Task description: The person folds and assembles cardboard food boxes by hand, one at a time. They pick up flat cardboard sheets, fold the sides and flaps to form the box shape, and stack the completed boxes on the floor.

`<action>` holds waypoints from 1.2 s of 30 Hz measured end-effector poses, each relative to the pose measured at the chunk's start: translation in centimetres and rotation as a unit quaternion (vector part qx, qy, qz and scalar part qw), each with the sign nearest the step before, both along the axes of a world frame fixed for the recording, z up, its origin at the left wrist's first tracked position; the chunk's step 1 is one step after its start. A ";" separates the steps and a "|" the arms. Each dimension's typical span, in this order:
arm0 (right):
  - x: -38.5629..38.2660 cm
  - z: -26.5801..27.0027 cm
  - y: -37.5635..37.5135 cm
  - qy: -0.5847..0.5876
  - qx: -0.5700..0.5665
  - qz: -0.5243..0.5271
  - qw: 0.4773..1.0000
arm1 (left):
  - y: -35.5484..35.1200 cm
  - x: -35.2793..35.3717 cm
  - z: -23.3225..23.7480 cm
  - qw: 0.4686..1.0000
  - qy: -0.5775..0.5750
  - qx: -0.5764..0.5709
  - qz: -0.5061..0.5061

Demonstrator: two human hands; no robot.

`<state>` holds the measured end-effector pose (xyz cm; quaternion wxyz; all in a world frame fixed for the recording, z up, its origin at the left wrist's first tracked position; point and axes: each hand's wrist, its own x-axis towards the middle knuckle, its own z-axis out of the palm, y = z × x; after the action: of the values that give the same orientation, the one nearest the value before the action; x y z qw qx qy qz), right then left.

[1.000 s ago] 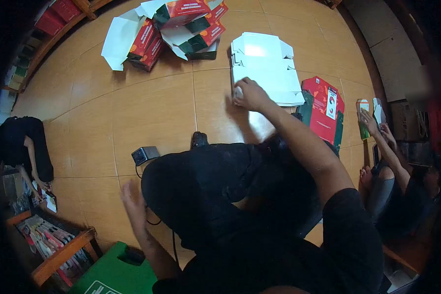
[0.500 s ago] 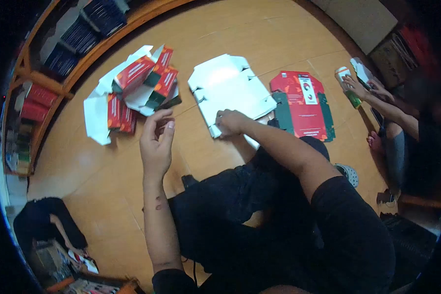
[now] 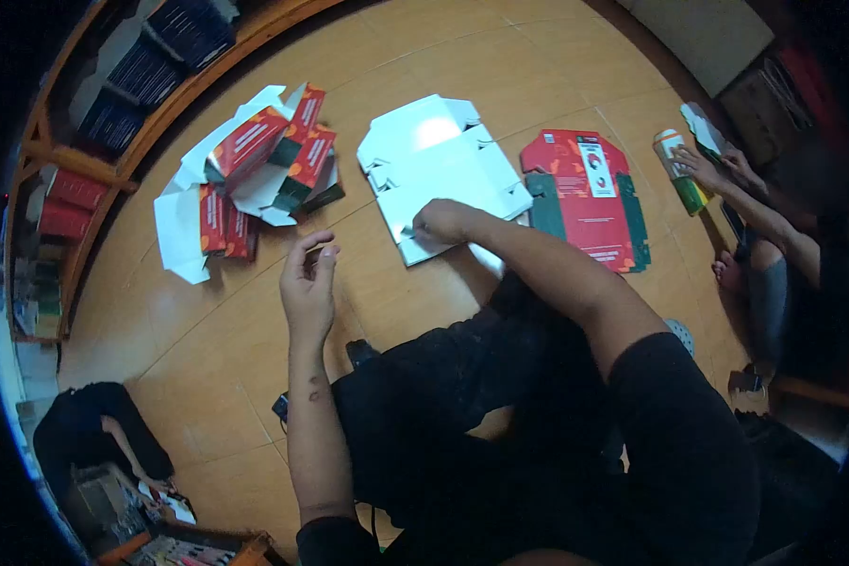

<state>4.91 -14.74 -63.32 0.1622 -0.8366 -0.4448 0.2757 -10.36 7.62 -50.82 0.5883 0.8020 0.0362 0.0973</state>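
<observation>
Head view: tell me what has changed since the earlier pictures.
The left hand has moved forward, nearer to the piled red boxes, with nothing visible in it. The camera view has turned. The right hand stays at the near end of the white cardboard stack. Boxes, stack and flat red-and-green cardboard keep their arrangement.

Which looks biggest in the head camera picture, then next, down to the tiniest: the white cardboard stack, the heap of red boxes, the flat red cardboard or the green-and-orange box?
1. Heap of red boxes and white cardboard stack: too alike to rank
2. Flat red cardboard
3. Green-and-orange box
</observation>
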 end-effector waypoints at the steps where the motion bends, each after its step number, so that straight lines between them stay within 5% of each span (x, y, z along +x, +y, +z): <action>1: -0.7 0.5 0.2 -0.067 0.025 -0.060 0.996 | 0.0 -0.6 0.1 1.000 0.005 0.004 0.009; 3: -0.7 3.8 0.6 -0.187 0.151 -0.154 0.958 | -0.2 -0.7 0.0 0.998 -0.012 0.009 0.057; 4: -1.3 11.3 1.2 -0.251 0.237 -0.118 0.931 | -0.7 -1.2 1.2 0.996 -0.008 0.015 0.088; 6: -3.6 16.6 1.0 -0.208 0.324 -0.060 0.921 | -2.6 -0.7 5.8 0.886 -0.304 0.329 0.122; 7: -5.1 18.4 0.9 -0.195 0.385 -0.042 0.901 | -2.0 -1.2 7.6 0.881 -0.303 0.339 0.134; 9: -7.6 20.0 0.2 -0.146 0.450 -0.034 0.880 | -1.0 -2.7 9.9 0.862 -0.192 0.468 -0.041; 11: -7.8 18.9 -0.3 -0.127 0.470 -0.056 0.872 | 0.4 -3.2 9.9 0.892 -0.127 0.424 -0.090; 13: -9.3 15.8 -0.4 -0.035 0.480 -0.142 0.865 | 0.0 -4.2 11.8 0.911 0.101 0.388 -0.099; 15: -10.2 12.7 0.2 0.060 0.484 -0.229 0.842 | 1.0 -4.6 10.2 0.906 0.087 0.395 -0.122; 17: -10.6 9.8 1.3 0.259 0.483 -0.284 0.786 | 1.6 -4.2 7.8 0.928 0.312 0.159 -0.124; 19: -11.3 8.0 2.5 0.292 0.488 -0.309 0.762 | 2.6 -4.5 2.8 0.919 0.360 0.097 -0.127; 21: -11.5 8.6 2.9 0.228 0.420 -0.263 0.838 | 2.5 -4.2 1.1 0.911 0.392 0.026 -0.124; 22: -11.7 8.9 3.1 0.100 0.408 -0.230 0.878 | 2.1 -4.5 0.9 0.912 0.388 0.014 -0.134; 25: -12.4 9.0 3.5 -0.039 0.398 -0.241 0.884 | 1.2 -4.6 0.1 0.913 0.379 -0.013 -0.148; 29: -13.1 9.1 3.4 -0.081 0.393 -0.304 0.864 | 0.9 -4.3 -0.7 0.920 0.366 -0.048 -0.134; 36: -11.4 10.2 2.4 -0.003 0.372 -0.085 0.925 | 0.3 -4.8 0.4 0.929 0.342 0.002 -0.142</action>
<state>-6.54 -12.30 -53.09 0.4828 -0.7519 -0.4430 0.0734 -15.15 7.89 -50.44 0.5465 0.7843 0.1205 -0.2676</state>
